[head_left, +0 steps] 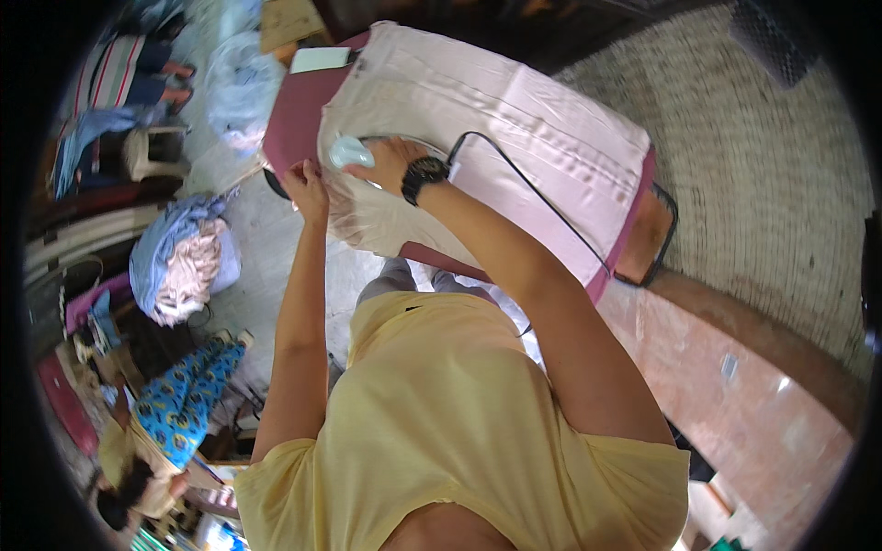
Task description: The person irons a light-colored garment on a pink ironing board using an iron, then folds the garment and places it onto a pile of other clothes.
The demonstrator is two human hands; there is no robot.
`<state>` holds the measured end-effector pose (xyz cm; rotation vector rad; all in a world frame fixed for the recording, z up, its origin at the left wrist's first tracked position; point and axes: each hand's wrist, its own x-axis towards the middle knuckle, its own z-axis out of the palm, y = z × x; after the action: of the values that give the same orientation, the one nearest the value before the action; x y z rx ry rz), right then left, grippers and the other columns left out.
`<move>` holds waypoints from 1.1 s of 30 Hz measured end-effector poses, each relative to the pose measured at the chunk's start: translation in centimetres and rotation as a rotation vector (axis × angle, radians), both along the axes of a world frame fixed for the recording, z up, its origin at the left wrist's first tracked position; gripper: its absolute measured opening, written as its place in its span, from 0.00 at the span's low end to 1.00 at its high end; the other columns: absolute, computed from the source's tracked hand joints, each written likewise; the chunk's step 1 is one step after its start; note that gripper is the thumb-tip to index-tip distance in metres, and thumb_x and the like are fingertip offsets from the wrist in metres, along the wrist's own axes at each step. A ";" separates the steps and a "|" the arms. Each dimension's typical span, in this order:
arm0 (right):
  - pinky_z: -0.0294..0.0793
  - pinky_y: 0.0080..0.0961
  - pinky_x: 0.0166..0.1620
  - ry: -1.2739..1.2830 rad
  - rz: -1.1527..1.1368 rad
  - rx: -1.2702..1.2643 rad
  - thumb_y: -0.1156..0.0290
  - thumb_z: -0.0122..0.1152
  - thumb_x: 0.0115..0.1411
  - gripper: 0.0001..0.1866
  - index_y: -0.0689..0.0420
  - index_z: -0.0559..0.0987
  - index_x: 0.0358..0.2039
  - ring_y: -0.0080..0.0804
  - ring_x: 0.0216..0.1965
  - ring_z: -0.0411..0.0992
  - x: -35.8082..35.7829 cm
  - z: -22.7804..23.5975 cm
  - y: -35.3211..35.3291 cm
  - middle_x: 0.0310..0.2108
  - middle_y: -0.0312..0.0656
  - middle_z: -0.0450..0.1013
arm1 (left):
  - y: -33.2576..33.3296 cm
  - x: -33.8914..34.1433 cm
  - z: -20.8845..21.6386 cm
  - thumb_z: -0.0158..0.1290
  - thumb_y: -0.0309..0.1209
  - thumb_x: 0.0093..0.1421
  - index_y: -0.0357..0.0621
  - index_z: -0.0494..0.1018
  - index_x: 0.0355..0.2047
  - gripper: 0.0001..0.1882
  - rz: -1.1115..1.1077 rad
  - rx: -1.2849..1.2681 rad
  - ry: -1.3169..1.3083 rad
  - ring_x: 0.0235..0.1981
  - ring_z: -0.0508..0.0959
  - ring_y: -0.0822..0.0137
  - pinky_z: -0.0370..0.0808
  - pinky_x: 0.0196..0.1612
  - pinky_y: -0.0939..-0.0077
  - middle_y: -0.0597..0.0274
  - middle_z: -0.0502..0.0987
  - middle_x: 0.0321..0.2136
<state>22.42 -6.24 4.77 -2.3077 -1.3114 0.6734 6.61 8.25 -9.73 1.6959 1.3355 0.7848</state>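
Observation:
A pale pink cloth (542, 129) is spread over a maroon-covered ironing board (296, 110). Near the cloth's left end, my right hand (397, 163) is wrapped round a clothes iron (351, 152) with a pale blue-white front. The iron rests on the cloth, and its handle is mostly hidden under my fingers. A black cord (542, 213) loops from the iron's back across the cloth to the board's right edge. My left hand (308, 191) is at the board's left edge, its fingers closed at the cloth's border. The fabric near it is wrinkled.
A pale green flat item (320, 60) lies on the board's far left corner. On the floor at left stands a heap of blue and pink clothes (188, 262), with a plastic stool (152, 151) beyond. Another person (152, 459) is at lower left. A wooden piece (646, 241) adjoins the board's right end.

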 end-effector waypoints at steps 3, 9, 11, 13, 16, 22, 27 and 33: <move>0.76 0.44 0.43 0.123 -0.061 -0.150 0.34 0.55 0.53 0.36 0.52 0.79 0.48 0.51 0.39 0.77 0.9 2.3 -10.1 0.35 0.54 0.79 | -5.2 2.3 5.3 0.49 0.36 0.64 0.46 0.72 0.49 0.15 -0.252 0.520 0.321 0.54 0.66 0.52 0.60 0.56 0.55 0.51 0.68 0.53; 0.76 0.40 0.28 -0.153 -0.297 -0.267 0.33 0.61 0.48 0.35 0.59 0.81 0.30 0.46 0.24 0.77 2.9 1.9 -33.0 0.19 0.50 0.76 | -2.2 5.4 3.2 0.58 0.44 0.57 0.45 0.73 0.45 0.21 0.017 0.590 0.436 0.53 0.69 0.53 0.63 0.54 0.52 0.53 0.72 0.50; 0.76 0.41 0.29 -0.237 -0.400 -0.139 0.29 0.59 0.46 0.36 0.57 0.80 0.27 0.47 0.23 0.77 3.3 0.6 -37.6 0.19 0.49 0.76 | 0.2 6.1 3.2 0.61 0.46 0.53 0.43 0.74 0.39 0.21 -0.109 0.377 0.377 0.43 0.74 0.53 0.68 0.47 0.56 0.53 0.75 0.39; 0.77 0.41 0.30 -0.246 -0.435 -0.197 0.30 0.60 0.47 0.35 0.56 0.80 0.28 0.48 0.24 0.77 3.5 0.8 -37.7 0.19 0.49 0.76 | 3.7 6.2 1.6 0.63 0.46 0.51 0.42 0.74 0.34 0.21 -0.204 0.155 0.225 0.34 0.76 0.53 0.72 0.41 0.58 0.55 0.76 0.30; 0.77 0.42 0.31 -0.175 -0.416 -0.078 0.30 0.58 0.48 0.35 0.53 0.82 0.34 0.47 0.26 0.78 4.5 0.7 -31.7 0.20 0.49 0.77 | 7.3 4.2 -3.0 0.65 0.47 0.50 0.41 0.74 0.30 0.22 -0.214 -0.003 0.070 0.27 0.76 0.54 0.73 0.35 0.60 0.58 0.75 0.24; 0.76 0.45 0.36 -0.071 -0.390 0.063 0.40 0.37 0.66 0.35 0.57 0.83 0.30 0.54 0.31 0.77 6.2 2.0 -12.8 0.27 0.55 0.77 | 1.2 5.6 2.1 0.59 0.48 0.56 0.43 0.73 0.39 0.22 -0.086 0.558 0.435 0.40 0.72 0.53 0.68 0.43 0.57 0.54 0.71 0.35; 0.73 0.47 0.46 -0.052 -0.363 0.020 0.48 0.31 0.69 0.34 0.58 0.83 0.27 0.54 0.37 0.77 7.5 1.9 -8.0 0.31 0.55 0.78 | -8.4 8.4 6.1 0.50 0.32 0.61 0.42 0.69 0.50 0.17 -0.441 0.741 0.121 0.49 0.67 0.47 0.62 0.50 0.52 0.46 0.70 0.45; 0.75 0.48 0.44 -0.215 -0.200 -0.153 0.58 0.39 0.64 0.21 0.54 0.81 0.39 0.50 0.39 0.78 8.4 2.2 -19.1 0.35 0.51 0.78 | -18.0 9.6 6.1 0.48 0.33 0.63 0.44 0.65 0.58 0.22 -1.016 0.666 0.050 0.63 0.60 0.49 0.55 0.63 0.50 0.53 0.64 0.59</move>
<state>30.78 -25.36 7.00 -2.6537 -1.1280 0.4855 16.17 -9.80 -3.59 2.5472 0.0701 0.5691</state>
